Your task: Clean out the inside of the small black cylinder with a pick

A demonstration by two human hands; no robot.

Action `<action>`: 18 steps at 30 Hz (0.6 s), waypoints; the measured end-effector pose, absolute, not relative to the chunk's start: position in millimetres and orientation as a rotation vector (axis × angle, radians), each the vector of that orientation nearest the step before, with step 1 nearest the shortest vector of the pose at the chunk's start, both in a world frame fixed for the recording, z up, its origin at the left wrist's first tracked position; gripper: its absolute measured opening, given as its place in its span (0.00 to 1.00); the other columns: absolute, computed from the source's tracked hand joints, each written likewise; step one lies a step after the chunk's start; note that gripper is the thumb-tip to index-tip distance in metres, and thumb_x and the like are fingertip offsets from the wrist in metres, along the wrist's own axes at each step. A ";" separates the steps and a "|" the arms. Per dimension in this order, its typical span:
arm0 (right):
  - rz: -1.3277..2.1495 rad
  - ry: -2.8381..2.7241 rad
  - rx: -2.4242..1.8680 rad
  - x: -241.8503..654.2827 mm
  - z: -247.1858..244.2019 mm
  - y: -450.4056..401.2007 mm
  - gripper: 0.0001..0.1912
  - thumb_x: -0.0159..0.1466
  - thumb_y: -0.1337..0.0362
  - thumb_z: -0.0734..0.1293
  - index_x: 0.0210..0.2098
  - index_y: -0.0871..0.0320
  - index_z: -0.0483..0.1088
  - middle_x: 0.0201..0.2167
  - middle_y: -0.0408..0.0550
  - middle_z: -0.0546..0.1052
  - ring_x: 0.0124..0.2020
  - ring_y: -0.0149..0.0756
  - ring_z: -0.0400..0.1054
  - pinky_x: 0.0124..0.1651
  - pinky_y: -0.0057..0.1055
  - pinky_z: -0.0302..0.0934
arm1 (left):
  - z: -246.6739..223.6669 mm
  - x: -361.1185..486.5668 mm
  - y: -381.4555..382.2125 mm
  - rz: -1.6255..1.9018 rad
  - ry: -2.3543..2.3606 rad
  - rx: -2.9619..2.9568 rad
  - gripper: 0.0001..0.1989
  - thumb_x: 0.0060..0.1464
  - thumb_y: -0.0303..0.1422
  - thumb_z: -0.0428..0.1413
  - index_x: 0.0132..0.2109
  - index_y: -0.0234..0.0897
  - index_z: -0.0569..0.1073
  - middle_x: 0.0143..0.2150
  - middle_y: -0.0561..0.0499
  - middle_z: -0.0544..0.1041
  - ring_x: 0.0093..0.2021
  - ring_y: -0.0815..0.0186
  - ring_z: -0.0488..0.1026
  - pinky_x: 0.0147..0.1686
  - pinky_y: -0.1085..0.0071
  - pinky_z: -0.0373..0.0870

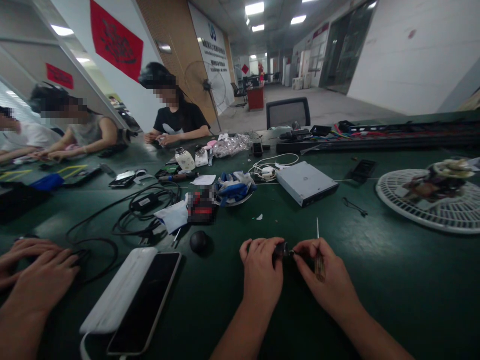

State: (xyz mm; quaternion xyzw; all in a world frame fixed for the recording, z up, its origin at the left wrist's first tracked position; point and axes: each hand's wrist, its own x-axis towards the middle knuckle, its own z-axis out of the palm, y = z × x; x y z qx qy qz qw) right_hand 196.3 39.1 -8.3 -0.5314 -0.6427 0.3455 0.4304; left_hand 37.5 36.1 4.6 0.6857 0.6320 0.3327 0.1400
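Observation:
Near the front of the green table (210,300), my left hand (262,265) is wrapped round a small dark cylindrical part (282,250). My right hand (324,267) holds a screwdriver with an amber handle (320,268), its thin shaft pointing up and away from me. The right thumb and index finger meet at the right end of the dark part; whatever tiny piece they pinch there is too small to make out. A black round object (199,242) sits to the left of my hands.
A phone (146,305) and white power bank (120,290) lie left. Another person's hands (45,270) are at far left. Beyond are black cables (146,202), a grey box (307,182) and a white fan grille (393,200). People sit across the table.

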 end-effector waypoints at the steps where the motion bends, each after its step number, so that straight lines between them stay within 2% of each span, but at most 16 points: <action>1: 0.871 -1.598 -1.316 196.5 -8.6 39.3 0.15 0.64 0.67 0.67 0.32 0.50 0.53 0.39 0.48 0.78 0.41 0.42 0.74 0.45 0.41 0.66 | 5.4 37.7 35.8 0.955 1.786 2.008 0.18 0.55 0.19 0.57 0.48 0.47 0.76 0.45 0.55 0.81 0.50 0.59 0.74 0.62 0.48 0.53; 6: 0.885 -1.515 -1.339 196.2 -8.8 40.7 0.15 0.64 0.66 0.67 0.32 0.50 0.54 0.39 0.49 0.78 0.40 0.42 0.75 0.44 0.41 0.67 | 6.6 37.6 35.0 0.939 1.655 2.078 0.18 0.54 0.21 0.59 0.48 0.47 0.76 0.45 0.55 0.81 0.49 0.60 0.74 0.62 0.48 0.54; 18: 1.046 -1.409 -1.249 198.0 -12.2 41.7 0.17 0.66 0.63 0.68 0.30 0.51 0.53 0.36 0.47 0.79 0.38 0.39 0.74 0.43 0.37 0.66 | 5.5 38.5 34.9 1.010 1.667 2.069 0.16 0.54 0.21 0.60 0.47 0.45 0.76 0.44 0.55 0.81 0.48 0.61 0.74 0.61 0.52 0.55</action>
